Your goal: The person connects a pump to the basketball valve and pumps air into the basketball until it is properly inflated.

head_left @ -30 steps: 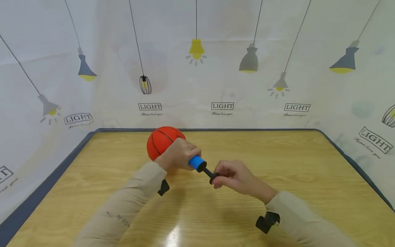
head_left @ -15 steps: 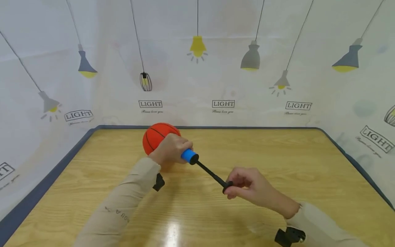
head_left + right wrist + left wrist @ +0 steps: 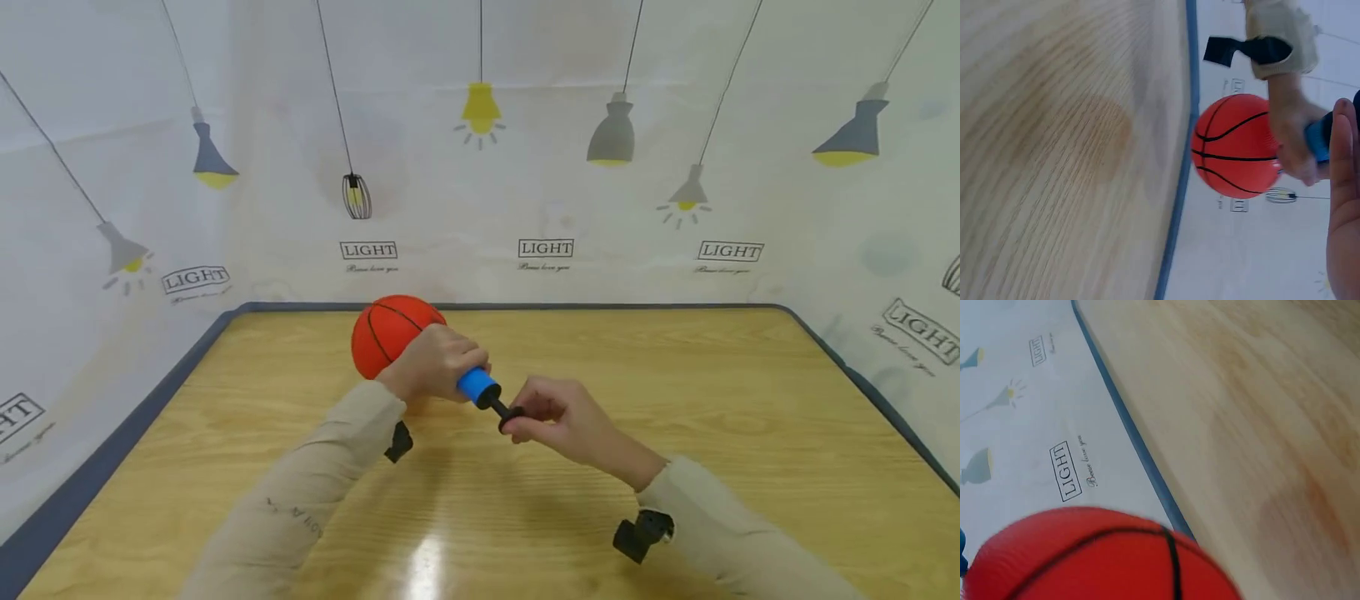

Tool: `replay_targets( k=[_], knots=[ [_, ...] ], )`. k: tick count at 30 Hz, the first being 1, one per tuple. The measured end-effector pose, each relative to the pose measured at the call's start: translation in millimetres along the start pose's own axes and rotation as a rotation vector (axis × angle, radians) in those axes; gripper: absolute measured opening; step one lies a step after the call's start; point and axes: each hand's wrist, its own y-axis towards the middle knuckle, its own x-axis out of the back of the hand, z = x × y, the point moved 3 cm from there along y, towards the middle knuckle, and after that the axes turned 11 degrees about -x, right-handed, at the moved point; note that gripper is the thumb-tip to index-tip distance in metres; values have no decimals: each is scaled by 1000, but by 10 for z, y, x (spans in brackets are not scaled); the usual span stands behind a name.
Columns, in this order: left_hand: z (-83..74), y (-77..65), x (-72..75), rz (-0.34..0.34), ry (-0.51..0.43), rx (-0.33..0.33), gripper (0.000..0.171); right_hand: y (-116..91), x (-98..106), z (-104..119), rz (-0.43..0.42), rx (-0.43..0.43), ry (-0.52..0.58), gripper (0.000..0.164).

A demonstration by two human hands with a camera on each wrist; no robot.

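In the head view my left hand (image 3: 435, 365) grips the blue barrel of a hand pump (image 3: 474, 386). My right hand (image 3: 566, 421) pinches the pump's black plunger handle (image 3: 510, 419) between thumb and fingers. Only a short length of black rod shows between barrel and handle. Beyond the left hand is a red basketball (image 3: 386, 337) with black lines, partly covered by that hand. The right wrist view has the ball (image 3: 1235, 147) at the pump's far end, seemingly off the table. The join between pump and ball is hidden. The left wrist view shows only the ball (image 3: 1110, 569) up close.
A wood-grain table (image 3: 645, 358) with a dark blue-grey edge (image 3: 600, 307) lies under the hands. Behind it and at both sides hangs a pale cloth (image 3: 435, 200) printed with lamps. Black wrist cameras (image 3: 643, 535) sit below both sleeves.
The right hand pulled the handle out to the lower right, baring a long rod, then pushed it back towards the barrel. The left hand, pump and ball shifted slightly left, then back right.
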Motion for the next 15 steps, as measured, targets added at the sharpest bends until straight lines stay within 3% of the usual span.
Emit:
replay_targets(
  k=[7,11,15],
  knots=[
    [67,-76,-11,-16,-21,29,21,-285,82,63,58,34,42,13],
    [-7,39,-87,-14,-6,10,19,-181,151,-71,33,49,-19,12],
    [-50,90,-143,8,10,7,21,-28,144,-248,-7,-4,-26,13]
  ],
)
